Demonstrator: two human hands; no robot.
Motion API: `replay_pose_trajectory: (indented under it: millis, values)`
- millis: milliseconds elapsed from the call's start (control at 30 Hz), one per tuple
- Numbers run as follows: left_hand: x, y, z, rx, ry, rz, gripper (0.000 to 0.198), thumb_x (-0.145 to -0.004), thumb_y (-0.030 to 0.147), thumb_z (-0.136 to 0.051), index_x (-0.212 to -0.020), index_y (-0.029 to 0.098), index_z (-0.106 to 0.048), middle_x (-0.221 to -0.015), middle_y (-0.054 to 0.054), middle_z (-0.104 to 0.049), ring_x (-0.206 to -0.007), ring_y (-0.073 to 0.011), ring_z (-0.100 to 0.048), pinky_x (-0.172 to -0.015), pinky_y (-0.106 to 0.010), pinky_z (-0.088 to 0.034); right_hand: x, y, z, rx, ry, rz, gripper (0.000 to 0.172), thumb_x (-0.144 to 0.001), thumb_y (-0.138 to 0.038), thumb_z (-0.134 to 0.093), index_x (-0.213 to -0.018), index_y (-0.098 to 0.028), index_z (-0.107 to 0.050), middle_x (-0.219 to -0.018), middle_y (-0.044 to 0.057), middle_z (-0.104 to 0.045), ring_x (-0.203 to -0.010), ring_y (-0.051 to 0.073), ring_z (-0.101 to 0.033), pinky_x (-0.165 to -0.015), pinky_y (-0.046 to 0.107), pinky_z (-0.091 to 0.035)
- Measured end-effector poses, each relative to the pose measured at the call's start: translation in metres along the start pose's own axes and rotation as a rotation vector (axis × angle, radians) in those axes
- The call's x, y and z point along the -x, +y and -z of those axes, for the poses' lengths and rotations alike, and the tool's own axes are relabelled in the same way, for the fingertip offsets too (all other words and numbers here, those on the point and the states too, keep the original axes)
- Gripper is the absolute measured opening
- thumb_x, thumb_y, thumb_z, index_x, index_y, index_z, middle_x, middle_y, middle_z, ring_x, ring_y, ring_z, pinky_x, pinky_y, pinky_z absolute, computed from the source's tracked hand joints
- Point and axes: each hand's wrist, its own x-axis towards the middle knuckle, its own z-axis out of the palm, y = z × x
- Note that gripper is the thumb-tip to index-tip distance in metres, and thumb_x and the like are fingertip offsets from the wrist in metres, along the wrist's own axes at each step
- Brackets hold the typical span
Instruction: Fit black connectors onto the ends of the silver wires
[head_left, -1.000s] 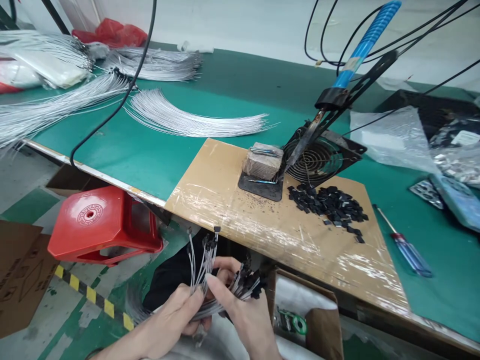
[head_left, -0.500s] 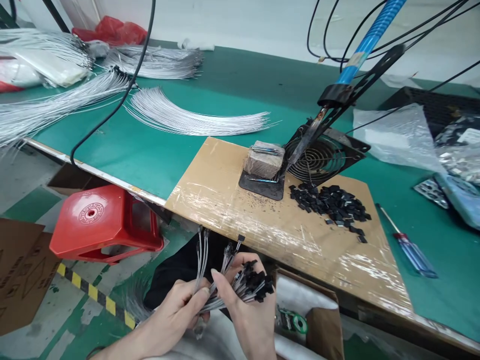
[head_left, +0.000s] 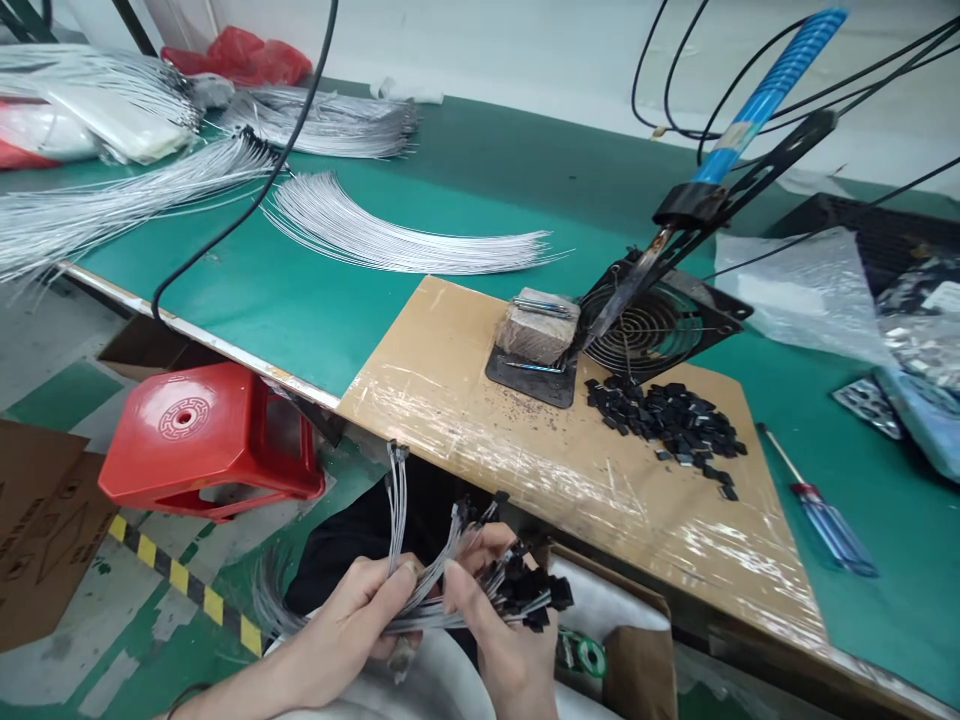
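My left hand (head_left: 367, 610) is closed around a bundle of thin grey wires (head_left: 397, 505), a few of them standing up above the thumb. My right hand (head_left: 499, 620) grips the same bundle further along, close to the ends that carry small black connectors (head_left: 529, 585). Its thumb lies across the wires while the fingers curl behind them, partly hidden. The loose tails of the wires (head_left: 274, 595) fan out behind my left wrist. Both hands are over my lap, just below the front edge of the cardboard sheet (head_left: 420, 390).
Loose black connector housings (head_left: 667, 420) lie on the cardboard near a small fan (head_left: 637, 325) and a soldering iron on a blue-wrapped arm (head_left: 772, 95). A screwdriver (head_left: 829, 525) lies at right, wire bundles (head_left: 405, 235) at the back. A red stool (head_left: 195, 430) stands left.
My right hand and the connector ends have shifted slightly right and down, widening the gap from the wires standing above my left thumb. The camera view has turned slightly.
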Motion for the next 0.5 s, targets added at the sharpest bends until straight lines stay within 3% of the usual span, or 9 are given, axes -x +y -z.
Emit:
replay_pose_trajectory:
  millis: [167, 300, 500]
  values:
    - [-0.0025, -0.0016, -0.0001, 0.066, -0.049, 0.016, 0.061, -0.079, 0.078, -0.059, -0.086, 0.018, -0.070, -0.091, -0.001, -0.043, -0.083, -0.0168, -0.054, -0.076, -0.028, -0.056, 0.0001, 0.0025, -0.0014, -0.041, 0.015, -0.001, 0.013, -0.086, -0.025, -0.074, -0.089, -0.024, -0.062, -0.072, -0.003, -0.064, -0.064, 0.013, -0.061, -0.064, 0.023, -0.053]
    - [-0.0056, -0.0035, 0.0008, 0.061, -0.084, -0.001, 0.058, -0.082, 0.075, -0.059, -0.080, 0.017, -0.064, -0.088, 0.000, -0.043, -0.081, -0.0149, -0.050, -0.076, -0.026, -0.055, -0.0018, -0.0017, -0.0028, -0.052, 0.028, -0.041, 0.022, -0.086, -0.027, -0.076, -0.102, -0.025, -0.060, -0.068, -0.006, -0.059, -0.061, 0.012, -0.055, -0.064, 0.022, -0.051]
    - [-0.0078, -0.0023, 0.0015, -0.016, -0.167, -0.114, 0.052, -0.092, 0.065, -0.055, -0.076, 0.016, -0.057, -0.076, 0.002, -0.037, -0.068, -0.0109, -0.040, -0.062, -0.020, -0.047, -0.0031, -0.0068, -0.0024, -0.094, 0.040, -0.035, 0.025, -0.083, -0.028, -0.078, -0.100, -0.024, -0.060, -0.068, -0.006, -0.056, -0.059, 0.011, -0.052, -0.060, 0.021, -0.050]
